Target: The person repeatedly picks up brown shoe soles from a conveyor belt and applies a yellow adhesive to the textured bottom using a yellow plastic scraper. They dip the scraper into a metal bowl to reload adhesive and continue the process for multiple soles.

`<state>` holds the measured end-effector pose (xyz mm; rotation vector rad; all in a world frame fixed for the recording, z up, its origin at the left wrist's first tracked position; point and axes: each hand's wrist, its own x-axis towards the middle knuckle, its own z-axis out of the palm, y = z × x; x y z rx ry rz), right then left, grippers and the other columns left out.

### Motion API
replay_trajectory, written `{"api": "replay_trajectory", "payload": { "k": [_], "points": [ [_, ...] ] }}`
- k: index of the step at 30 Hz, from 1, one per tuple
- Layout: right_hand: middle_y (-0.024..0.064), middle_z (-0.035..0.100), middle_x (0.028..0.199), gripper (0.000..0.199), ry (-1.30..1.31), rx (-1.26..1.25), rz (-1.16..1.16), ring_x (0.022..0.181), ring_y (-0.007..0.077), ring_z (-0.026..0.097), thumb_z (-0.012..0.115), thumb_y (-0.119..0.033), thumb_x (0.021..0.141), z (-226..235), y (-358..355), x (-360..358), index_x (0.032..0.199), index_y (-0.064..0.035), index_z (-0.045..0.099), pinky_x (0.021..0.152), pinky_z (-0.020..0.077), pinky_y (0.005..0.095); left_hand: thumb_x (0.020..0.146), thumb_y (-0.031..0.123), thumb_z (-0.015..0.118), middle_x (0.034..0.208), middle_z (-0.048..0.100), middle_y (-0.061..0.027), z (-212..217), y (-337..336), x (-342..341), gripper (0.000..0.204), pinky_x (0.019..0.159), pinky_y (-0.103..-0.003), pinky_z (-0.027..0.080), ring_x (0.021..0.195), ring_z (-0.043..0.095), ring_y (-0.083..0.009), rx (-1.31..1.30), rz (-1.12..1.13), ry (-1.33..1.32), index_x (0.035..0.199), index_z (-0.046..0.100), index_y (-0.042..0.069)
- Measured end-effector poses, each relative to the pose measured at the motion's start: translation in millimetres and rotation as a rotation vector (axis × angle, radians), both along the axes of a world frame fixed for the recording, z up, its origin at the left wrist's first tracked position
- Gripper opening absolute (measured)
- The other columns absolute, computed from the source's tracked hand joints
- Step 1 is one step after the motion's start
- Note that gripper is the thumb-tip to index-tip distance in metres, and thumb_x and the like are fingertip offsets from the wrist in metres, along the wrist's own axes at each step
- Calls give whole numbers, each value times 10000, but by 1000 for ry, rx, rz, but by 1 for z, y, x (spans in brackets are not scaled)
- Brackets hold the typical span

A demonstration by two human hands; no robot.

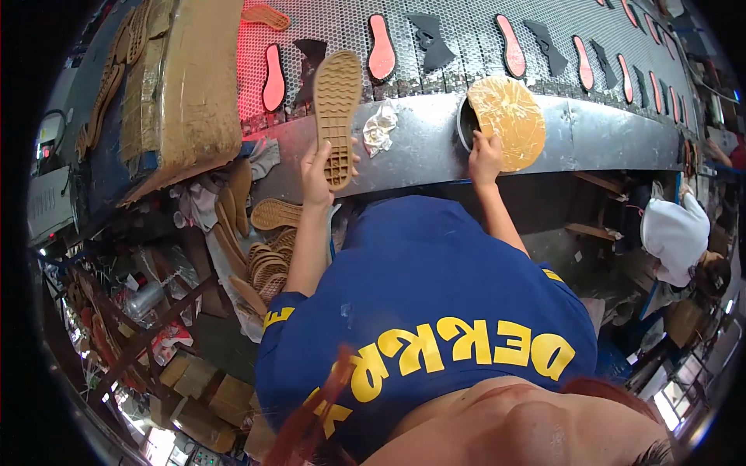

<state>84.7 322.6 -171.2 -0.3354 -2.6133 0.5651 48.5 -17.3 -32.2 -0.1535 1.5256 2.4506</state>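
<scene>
My left hand [317,172] is closed around the heel end of a tan shoe sole [337,116], held upright with its grooved tread showing. My right hand [486,158] is at the edge of a round, tan-yellow lid [513,123] with a wrinkled, streaked surface. The lid partly covers a dark-mouthed round pot [466,126] on the metal ledge. The right fingers are bent together at the gap between lid and pot; what they grip there is hidden. A crumpled white wad [380,129] lies on the ledge between my hands.
Beyond the metal ledge [606,132], a mesh conveyor belt [466,23] carries pink-topped soles [381,48] and black shoe pieces [430,43]. A large cardboard box [186,93] stands at left. Below it are stacked tan soles [268,260]. A person in white [674,237] is at right.
</scene>
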Motion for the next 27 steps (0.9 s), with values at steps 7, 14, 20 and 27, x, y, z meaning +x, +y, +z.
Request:
{"api": "replay_trajectory", "payload": {
  "k": [7, 14, 20, 27],
  "points": [
    [98, 551, 852, 161, 77, -579, -130, 781, 209, 567, 644, -141, 905, 9, 10, -5, 1038, -77, 708, 707, 464, 332, 1015, 355, 297, 1044, 648, -227, 23, 15, 19, 515, 587, -304, 563, 766, 658, -217, 6, -54, 83, 1177, 529, -74],
    [106, 619, 979, 235, 123, -1687, -154, 754, 168, 565, 600, -118, 928, 10, 31, -14, 1127, 2, 631, 671, 479, 268, 1003, 458, 265, 1046, 642, -220, 17, 22, 23, 609, 550, -293, 552, 761, 651, -217, 199, -88, -31, 1247, 506, -45],
    [102, 618, 977, 180, 399, -2121, 80, 810, 206, 565, 570, -115, 935, 80, 25, -44, 1062, 9, 605, 706, 480, 297, 983, 553, 263, 1068, 629, -227, 33, 36, 24, 684, 524, -305, 553, 765, 652, -230, 428, -165, -18, 1289, 484, -17],
    [138, 585, 1061, 294, 639, -669, 474, 978, 237, 586, 559, -263, 972, 208, -46, -56, 1023, 16, 637, 804, 508, 357, 978, 580, 262, 1098, 612, -231, 43, 46, 24, 700, 539, -308, 559, 782, 651, -230, 465, -199, -27, 1358, 412, 11]
  ]
}}
